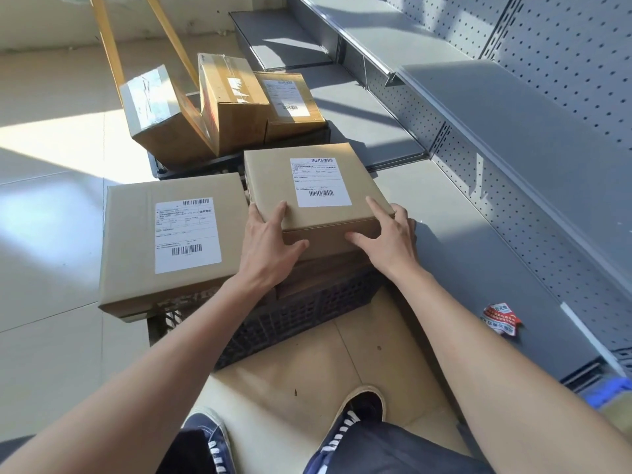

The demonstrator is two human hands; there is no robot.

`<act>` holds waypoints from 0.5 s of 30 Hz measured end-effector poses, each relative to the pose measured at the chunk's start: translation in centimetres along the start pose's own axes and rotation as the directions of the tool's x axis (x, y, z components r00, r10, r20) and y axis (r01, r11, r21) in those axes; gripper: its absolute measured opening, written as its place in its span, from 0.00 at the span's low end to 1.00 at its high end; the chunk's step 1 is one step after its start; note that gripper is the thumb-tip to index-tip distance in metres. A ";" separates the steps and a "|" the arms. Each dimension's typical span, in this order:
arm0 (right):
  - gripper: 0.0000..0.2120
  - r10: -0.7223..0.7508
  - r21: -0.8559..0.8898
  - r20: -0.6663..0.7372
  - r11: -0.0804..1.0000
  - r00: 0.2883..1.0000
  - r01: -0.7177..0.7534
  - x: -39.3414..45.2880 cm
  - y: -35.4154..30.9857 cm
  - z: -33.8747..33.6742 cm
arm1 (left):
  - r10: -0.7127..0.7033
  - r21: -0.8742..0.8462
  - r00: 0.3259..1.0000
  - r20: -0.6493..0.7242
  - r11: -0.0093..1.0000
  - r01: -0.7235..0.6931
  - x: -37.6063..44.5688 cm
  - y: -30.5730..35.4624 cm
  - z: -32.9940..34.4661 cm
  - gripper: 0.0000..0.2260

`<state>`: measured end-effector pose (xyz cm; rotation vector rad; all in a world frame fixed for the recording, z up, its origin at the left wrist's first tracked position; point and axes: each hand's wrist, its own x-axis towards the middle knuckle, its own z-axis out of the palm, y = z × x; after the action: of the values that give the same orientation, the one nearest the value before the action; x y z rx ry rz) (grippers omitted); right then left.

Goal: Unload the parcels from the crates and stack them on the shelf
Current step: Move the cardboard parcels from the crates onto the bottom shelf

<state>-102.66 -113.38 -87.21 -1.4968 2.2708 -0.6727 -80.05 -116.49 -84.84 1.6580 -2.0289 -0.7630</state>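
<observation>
Both grips grasp one parcel [314, 186]: left hand [268, 242] at its near left corner, fingers on the top face, thumb on the near side; right hand [390, 239] at its near right corner, forefinger along the top, thumb on the near side, remaining fingers curled round the right edge; parcel, with white label [320, 182] face up, sits atop the near black crate [301, 316], on further brown boxes within it; a larger labelled parcel [171, 241] lies just left of the held parcel, overhanging that crate's left rim; beyond the held parcel, three more boxes [232, 104] stand tilted in a second dark crate [191, 167], two yellow bars [106, 39] rising behind them; right of the held parcel, the grey shelf [478, 261] runs along a perforated back panel [564, 56], its lowest board bearing a crumpled red-and-white wrapper [501, 319]; upper boards are sunlit; nearer than the crate, two dark shoes with white laces [355, 415] stand on the floor [44, 268].
</observation>
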 end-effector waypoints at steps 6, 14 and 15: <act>0.40 -0.021 0.148 -0.037 0.989 0.999 0.026 -1.7 -0.4 -1.2 | 0.017 -0.073 0.999 -0.048 0.997 -0.020 -0.7 1.1 -0.4 0.32; 0.38 -0.059 0.103 -0.143 0.992 0.988 0.074 -5.1 -0.6 -3.6 | 0.065 -0.071 0.997 -0.038 0.995 -0.068 -3.4 2.7 -1.6 0.31; 0.37 -0.067 0.088 -0.148 0.993 0.987 0.080 -5.7 -0.6 -4.0 | 0.072 -0.066 0.997 -0.034 0.995 -0.074 -3.9 2.9 -1.8 0.31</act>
<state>-102.06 -107.56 -83.40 -1.5388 2.2624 -0.9253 -80.30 -112.52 -81.49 1.5407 -2.0075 -0.7666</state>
